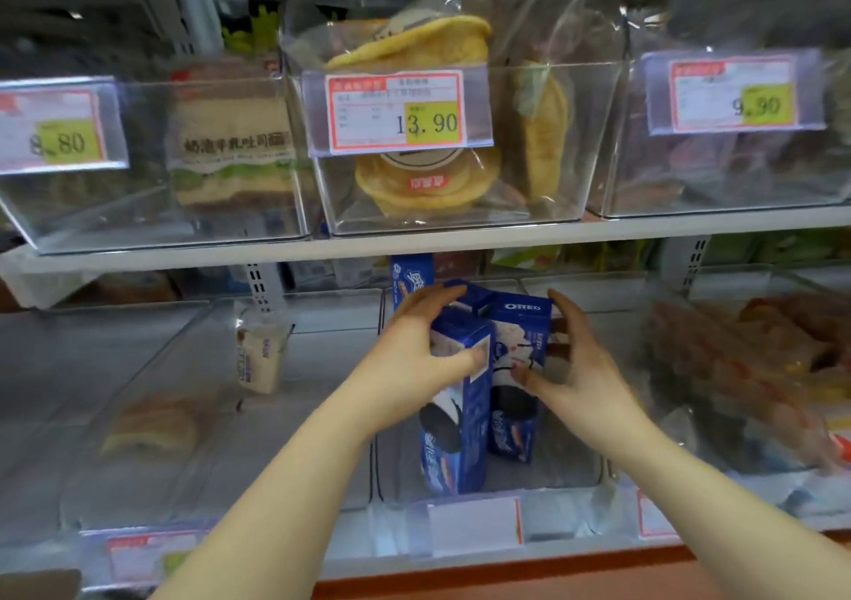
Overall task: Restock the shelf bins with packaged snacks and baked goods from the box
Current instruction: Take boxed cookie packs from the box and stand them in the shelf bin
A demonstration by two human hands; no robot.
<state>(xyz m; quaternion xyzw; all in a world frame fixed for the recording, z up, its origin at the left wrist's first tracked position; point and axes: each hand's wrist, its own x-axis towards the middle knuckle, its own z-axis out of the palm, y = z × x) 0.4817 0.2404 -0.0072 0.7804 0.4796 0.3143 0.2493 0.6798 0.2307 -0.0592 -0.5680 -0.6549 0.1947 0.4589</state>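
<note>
Two upright blue Oreo boxes stand side by side in the clear middle bin (571, 470) on the lower shelf, with a third blue box (411, 277) upright behind them. The left hand (414, 350) is wrapped around the upper part of the left box (456, 410), thumb across its front face and fingers over the far side. The right hand (571, 360) cups the right box (518, 369), thumb on the front and fingers curved around the outer edge; whether those fingers press the carton or only rest near it cannot be judged from this blurred view. To seat the boxes well, squeeze both inward so their sides touch, keep them vertical, and align the printed faces toward the bin front. Slide them back against the rear box, leaving front space for further stock. The supply box is not in view.
</note>
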